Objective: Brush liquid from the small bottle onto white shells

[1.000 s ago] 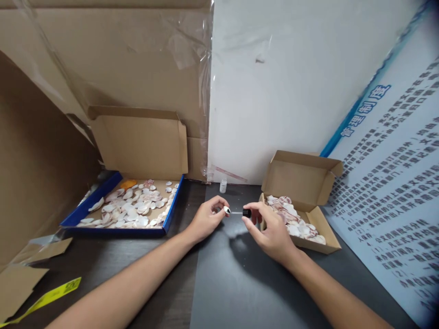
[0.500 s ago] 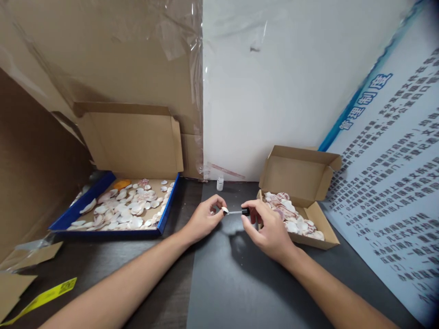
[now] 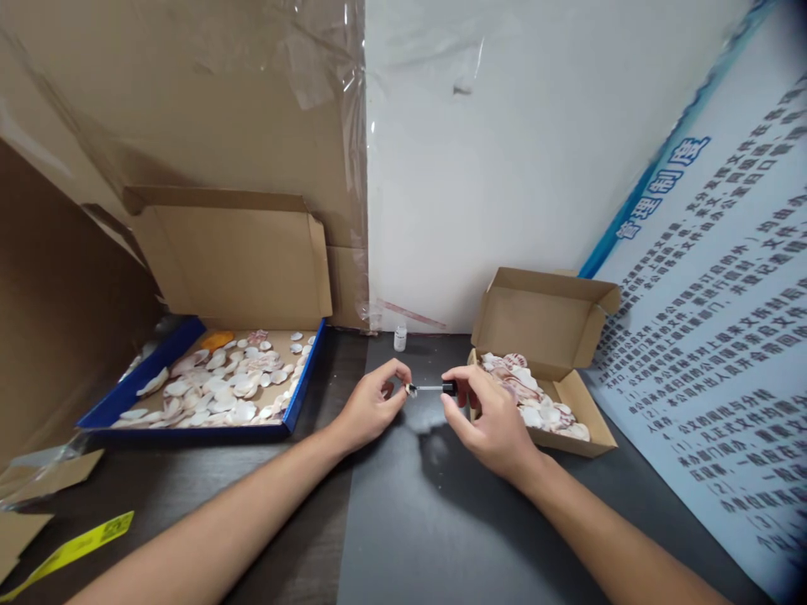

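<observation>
My left hand (image 3: 371, 407) pinches a small shell (image 3: 408, 388) between thumb and fingertips; the fingers cover most of it. Opposite, my right hand (image 3: 495, 420) grips the black cap of a thin brush applicator (image 3: 431, 387), its pale stem pointing left. The dark brush tip meets the shell at my left fingertips. Behind the hands stands a small clear bottle (image 3: 400, 339) with a white label, its top uncapped.
At left, an open blue-edged box (image 3: 287, 424) holds many pale shells (image 3: 220, 395) and an orange one. An open brown carton (image 3: 598, 412) of larger shells (image 3: 517, 378) stands at right. A yellow strip (image 3: 81, 550) lies front left; a printed sheet (image 3: 712, 336) leans at right.
The shell has turned in my left fingertips, so less of its pale face shows. The brush tip stays against it. The whole view has shifted slightly.
</observation>
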Demonstrator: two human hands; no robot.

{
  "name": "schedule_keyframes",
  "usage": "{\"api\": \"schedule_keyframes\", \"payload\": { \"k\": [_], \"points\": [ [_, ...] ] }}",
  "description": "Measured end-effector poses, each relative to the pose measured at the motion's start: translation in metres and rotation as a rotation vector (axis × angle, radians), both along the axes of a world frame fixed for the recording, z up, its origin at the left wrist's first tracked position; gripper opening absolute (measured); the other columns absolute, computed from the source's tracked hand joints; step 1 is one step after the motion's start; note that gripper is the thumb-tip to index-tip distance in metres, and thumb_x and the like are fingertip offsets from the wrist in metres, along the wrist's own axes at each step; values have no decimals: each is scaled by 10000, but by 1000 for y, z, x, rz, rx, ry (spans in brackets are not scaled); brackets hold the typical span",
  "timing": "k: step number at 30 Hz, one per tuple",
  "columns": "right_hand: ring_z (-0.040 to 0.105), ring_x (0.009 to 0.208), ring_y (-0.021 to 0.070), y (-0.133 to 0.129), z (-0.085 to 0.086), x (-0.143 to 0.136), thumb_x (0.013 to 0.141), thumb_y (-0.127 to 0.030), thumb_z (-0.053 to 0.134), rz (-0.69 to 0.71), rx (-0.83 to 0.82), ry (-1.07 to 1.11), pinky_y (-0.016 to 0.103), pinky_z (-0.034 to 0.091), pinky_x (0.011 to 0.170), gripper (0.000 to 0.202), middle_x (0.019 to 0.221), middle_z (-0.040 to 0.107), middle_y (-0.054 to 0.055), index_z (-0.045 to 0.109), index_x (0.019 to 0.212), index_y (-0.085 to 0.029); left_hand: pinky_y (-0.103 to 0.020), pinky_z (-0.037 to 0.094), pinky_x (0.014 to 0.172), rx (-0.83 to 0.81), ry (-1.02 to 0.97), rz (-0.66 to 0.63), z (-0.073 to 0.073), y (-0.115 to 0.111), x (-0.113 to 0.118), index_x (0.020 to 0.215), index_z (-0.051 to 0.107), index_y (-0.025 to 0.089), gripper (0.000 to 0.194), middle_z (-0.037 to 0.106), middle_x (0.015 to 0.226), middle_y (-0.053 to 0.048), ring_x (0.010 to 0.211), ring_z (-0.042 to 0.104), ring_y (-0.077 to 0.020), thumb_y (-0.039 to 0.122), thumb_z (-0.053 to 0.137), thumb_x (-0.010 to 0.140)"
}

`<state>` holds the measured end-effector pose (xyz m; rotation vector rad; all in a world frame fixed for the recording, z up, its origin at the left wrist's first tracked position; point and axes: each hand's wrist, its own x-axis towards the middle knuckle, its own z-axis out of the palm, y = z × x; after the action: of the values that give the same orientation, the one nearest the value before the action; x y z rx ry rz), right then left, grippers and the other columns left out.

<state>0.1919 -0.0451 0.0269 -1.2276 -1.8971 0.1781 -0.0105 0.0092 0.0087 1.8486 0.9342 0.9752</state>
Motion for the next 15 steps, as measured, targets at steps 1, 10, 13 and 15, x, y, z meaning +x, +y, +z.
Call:
{"api": "schedule_keyframes", "payload": {
  "k": [1,10,13,15],
  "points": [
    [544,675,151,1,0,0,866,-217,575,0,-9,-8,275,423,628,156,794,583,13,587,1021,-201,-208,340,587,-14,-10,-11,1,0,0,871,557,161,86,534,828,13,620,416,-83,247,549,866],
    [534,660,149,1,1,2,857,-216,584,-30,44,29,279,435,623,142,782,573,10,579,999,-205,-175,296,464,-274,-188,-106,5,1,1,853,540,163,274,513,733,38,504,377,-44,398,677,815],
    [531,672,151,-2,1,0,869,-209,578,11,74,48,283,440,638,157,775,549,5,566,1026,-208,-172,274,404,-363,-251,-145,5,4,1,839,519,170,303,502,728,55,448,339,-25,400,708,787],
    [537,687,150,-2,-1,-1,871,-199,577,51,70,28,281,442,648,168,787,550,4,563,1039,-210,-167,275,380,-423,-290,-167,6,5,1,838,505,175,295,507,719,64,421,324,-19,369,718,775]
  ]
}}
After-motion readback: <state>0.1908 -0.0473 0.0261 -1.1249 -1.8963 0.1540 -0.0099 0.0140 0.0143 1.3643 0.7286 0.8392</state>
